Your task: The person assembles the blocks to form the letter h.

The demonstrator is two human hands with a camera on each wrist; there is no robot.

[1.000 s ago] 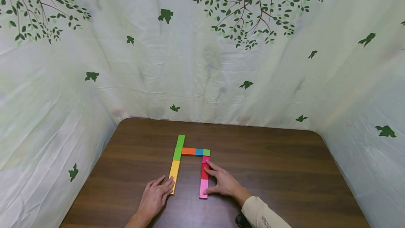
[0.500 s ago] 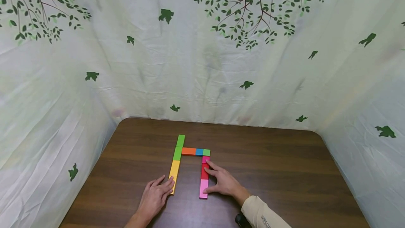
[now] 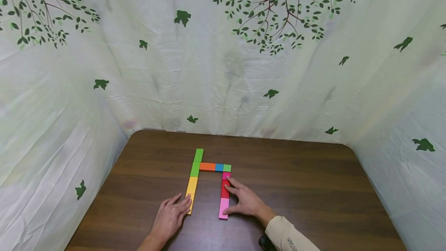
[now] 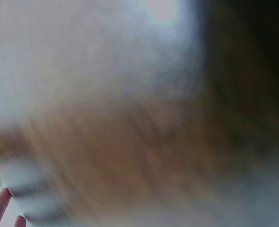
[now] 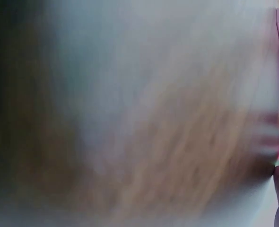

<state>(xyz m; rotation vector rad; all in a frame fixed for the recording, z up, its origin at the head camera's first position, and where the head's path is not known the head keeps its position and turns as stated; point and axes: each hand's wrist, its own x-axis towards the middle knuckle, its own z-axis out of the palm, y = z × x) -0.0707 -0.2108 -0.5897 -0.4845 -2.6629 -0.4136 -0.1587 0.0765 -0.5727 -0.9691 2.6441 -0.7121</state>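
Flat coloured blocks form a joined shape on the table in the head view. Its left column has two green blocks (image 3: 196,162) at the far end and two yellow blocks (image 3: 192,185) nearer. An orange block (image 3: 208,167), a blue block (image 3: 219,167) and a small green block (image 3: 227,168) run across. Below the small green one lie a magenta block (image 3: 226,174), a red block (image 3: 225,189) and a pink block (image 3: 223,204). The left hand (image 3: 168,215) touches the nearest yellow block with relaxed fingers. The right hand (image 3: 248,201) spreads fingertips and thumb along the right column.
The brown wooden table (image 3: 296,177) is enclosed by a pale curtain (image 3: 223,69) printed with branches and green leaves. A small black object (image 3: 266,242) lies beside the right sleeve (image 3: 290,235). Both wrist views are mostly blurred table surface.
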